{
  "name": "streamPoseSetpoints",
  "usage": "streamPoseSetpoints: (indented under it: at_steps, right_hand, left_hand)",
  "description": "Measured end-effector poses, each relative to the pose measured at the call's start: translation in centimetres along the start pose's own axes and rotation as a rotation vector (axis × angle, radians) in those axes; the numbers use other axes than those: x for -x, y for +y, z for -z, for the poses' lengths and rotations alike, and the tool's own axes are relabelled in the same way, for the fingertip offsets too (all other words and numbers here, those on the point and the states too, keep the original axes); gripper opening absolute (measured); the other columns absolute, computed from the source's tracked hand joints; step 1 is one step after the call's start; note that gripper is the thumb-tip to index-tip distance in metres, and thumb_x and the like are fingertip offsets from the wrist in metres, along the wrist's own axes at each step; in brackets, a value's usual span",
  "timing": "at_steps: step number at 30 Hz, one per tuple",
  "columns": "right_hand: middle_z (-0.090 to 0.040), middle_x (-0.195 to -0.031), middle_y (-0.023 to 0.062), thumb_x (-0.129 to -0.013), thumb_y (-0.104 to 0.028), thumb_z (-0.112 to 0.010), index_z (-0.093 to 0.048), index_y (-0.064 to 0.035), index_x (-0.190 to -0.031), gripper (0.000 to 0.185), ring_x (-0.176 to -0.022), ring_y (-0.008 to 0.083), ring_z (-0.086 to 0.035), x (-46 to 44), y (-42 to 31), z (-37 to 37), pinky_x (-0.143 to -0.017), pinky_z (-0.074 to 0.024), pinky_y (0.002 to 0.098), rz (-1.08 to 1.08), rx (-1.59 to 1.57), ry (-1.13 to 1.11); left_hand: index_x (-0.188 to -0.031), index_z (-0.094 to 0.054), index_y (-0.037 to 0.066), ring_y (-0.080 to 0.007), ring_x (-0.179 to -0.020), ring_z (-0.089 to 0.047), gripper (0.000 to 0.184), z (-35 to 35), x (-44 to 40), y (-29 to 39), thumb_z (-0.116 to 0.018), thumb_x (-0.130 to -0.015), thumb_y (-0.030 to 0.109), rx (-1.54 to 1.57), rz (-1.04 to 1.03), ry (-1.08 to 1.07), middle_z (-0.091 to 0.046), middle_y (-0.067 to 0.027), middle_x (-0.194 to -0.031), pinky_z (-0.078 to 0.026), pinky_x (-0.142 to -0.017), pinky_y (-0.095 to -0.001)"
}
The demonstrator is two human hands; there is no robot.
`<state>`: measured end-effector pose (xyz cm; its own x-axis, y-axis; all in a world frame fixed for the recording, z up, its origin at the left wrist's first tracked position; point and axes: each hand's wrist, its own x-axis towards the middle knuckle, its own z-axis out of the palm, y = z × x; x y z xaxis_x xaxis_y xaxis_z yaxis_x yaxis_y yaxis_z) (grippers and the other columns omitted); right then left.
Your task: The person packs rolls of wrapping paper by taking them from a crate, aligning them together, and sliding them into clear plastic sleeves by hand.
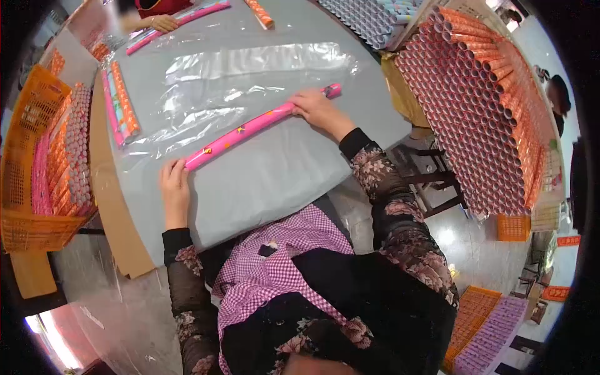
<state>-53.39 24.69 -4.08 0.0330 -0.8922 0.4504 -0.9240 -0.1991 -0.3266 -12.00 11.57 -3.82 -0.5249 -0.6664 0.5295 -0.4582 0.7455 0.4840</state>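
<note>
A pink patterned roll of wrapping paper (250, 129) lies slantwise over the grey-covered table (250, 194) in front of me. Its lower left end is held by my left hand (174, 186), fingers closed at the tip. Further up, near the other end, my right hand (317, 111) is wrapped over the roll, and a short piece sticks out beyond it. Just past the roll, transparent plastic film (250, 62) is spread flat and creased, partly reaching toward the roll.
At left lie several bundled rolls (122, 103) by an orange crate (37, 219) of rolls. A co-worker's hand (164, 24) rests by a pink roll (181, 26) across the table. A tall stack of orange rolls (475, 112) stands right; an orange roll (260, 14) lies at the back.
</note>
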Motion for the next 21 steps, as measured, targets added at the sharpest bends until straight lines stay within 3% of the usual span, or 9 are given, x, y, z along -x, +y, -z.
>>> streamPoseSetpoints:
  at_steps: [8,15,17,19,20,21]
  right_hand:
    - [-0.063,-0.094,0.0121,-0.086,-0.023,-0.066,-0.064,-0.007,-0.104,0.025,-0.096,0.0339,-0.058,0.0,0.5,-0.5,-0.083,-0.0449,0.0449,0.037,-0.067,0.06]
    - [-0.063,-0.1,0.0131,-0.087,-0.022,-0.064,-0.064,-0.0054,-0.107,0.026,-0.098,0.033,-0.057,0.0,0.6,0.9,-0.088,-0.0437,0.0438,0.083,-0.063,0.133]
    - [-0.064,-0.098,0.0148,-0.088,-0.018,-0.062,-0.064,-0.0034,-0.107,0.023,-0.096,0.0346,-0.059,-0.3,1.4,2.2,-0.086,-0.0463,0.0428,0.048,-0.078,0.127]
    - [-0.068,-0.099,0.0152,-0.09,-0.014,-0.058,-0.065,0.0005,-0.108,0.024,-0.093,0.0316,-0.064,0.0,2.8,3.3,-0.083,-0.0496,0.0395,-0.133,-0.195,0.331]
    - [-0.068,-0.099,0.0152,-0.09,-0.014,-0.058,-0.065,0.0005,-0.108,0.024,-0.093,0.0316,-0.064,-0.2,3.9,4.0,-0.083,-0.0496,0.0395,-0.136,-0.197,0.33]
    - [-0.07,-0.097,0.0128,-0.091,-0.015,-0.056,-0.066,0.0026,-0.106,0.025,-0.091,0.0249,-0.066,-0.5,5.6,4.6,-0.082,-0.0505,0.0356,-0.323,-0.32,0.49]
  left_hand:
    - [-0.111,-0.068,0.003,-0.0302,-0.104,-0.057,0.022,-0.5,0.2,-2.1,-0.062,-0.091,0.009,-0.004,0.06,-0.027,-0.063,-0.0132,-0.11,-0.045,-0.091,-0.0396]
    - [-0.112,-0.069,0.003,-0.0295,-0.103,-0.057,0.023,-0.2,0.1,-1.6,-0.062,-0.09,0.008,-0.007,0.017,-0.005,-0.062,-0.013,-0.11,-0.045,-0.092,-0.0386]
    - [-0.113,-0.069,0.004,-0.0291,-0.103,-0.057,0.024,0.0,0.0,-1.2,-0.062,-0.09,0.007,0.016,0.085,-0.042,-0.062,-0.0131,-0.11,-0.045,-0.091,-0.0384]
    - [-0.113,-0.069,0.004,-0.0291,-0.103,-0.057,0.025,-0.2,0.1,-1.6,-0.062,-0.09,0.007,0.018,0.082,-0.044,-0.062,-0.0131,-0.11,-0.045,-0.091,-0.0384]
    - [-0.114,-0.069,0.005,-0.0291,-0.103,-0.057,0.025,-0.2,0.1,-1.9,-0.062,-0.09,0.007,0.02,0.077,-0.044,-0.062,-0.0131,-0.111,-0.046,-0.09,-0.0385]
    - [-0.114,-0.069,0.005,-0.0291,-0.103,-0.057,0.025,-0.2,0.2,-1.7,-0.062,-0.09,0.007,0.019,0.079,-0.048,-0.062,-0.0131,-0.111,-0.046,-0.09,-0.0385]
